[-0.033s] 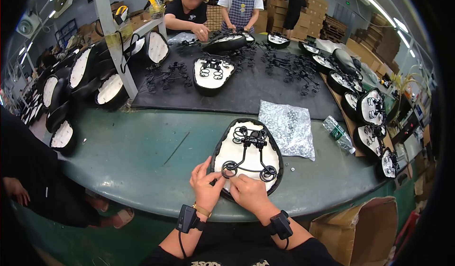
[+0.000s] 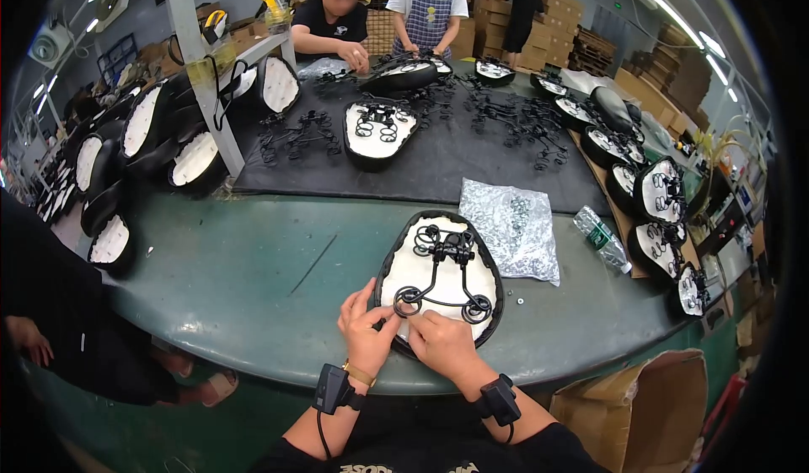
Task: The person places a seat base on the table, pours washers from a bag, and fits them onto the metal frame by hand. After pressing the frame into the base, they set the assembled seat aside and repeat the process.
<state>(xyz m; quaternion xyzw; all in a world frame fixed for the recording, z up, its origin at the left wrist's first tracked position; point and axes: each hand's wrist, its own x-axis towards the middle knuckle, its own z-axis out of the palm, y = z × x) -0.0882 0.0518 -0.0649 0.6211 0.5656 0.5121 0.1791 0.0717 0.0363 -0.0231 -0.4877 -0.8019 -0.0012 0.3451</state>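
A bicycle saddle [image 2: 403, 264] lies upside down on the green table in front of me, its white underside up and its black rim around it. A black wire spring frame [image 2: 465, 277] with coils rests on that underside. My left hand [image 2: 367, 331] holds the saddle's near left edge, with its fingers along the rim and its thumb at the near left coil [image 2: 408, 299]. Beside the same coil, my right hand [image 2: 442, 340] is closed with its fingertips pressed down. Whatever small part sits between those fingertips is hidden.
Behind the saddle lies a clear bag of small metal parts [image 2: 514, 229], with a plastic bottle [image 2: 602, 239] to its right. A loose nut [image 2: 520, 301] sits nearby. More saddles line both sides. Across the table, people work by a black mat [image 2: 438, 161]. A cardboard box [image 2: 628, 406] stands below right.
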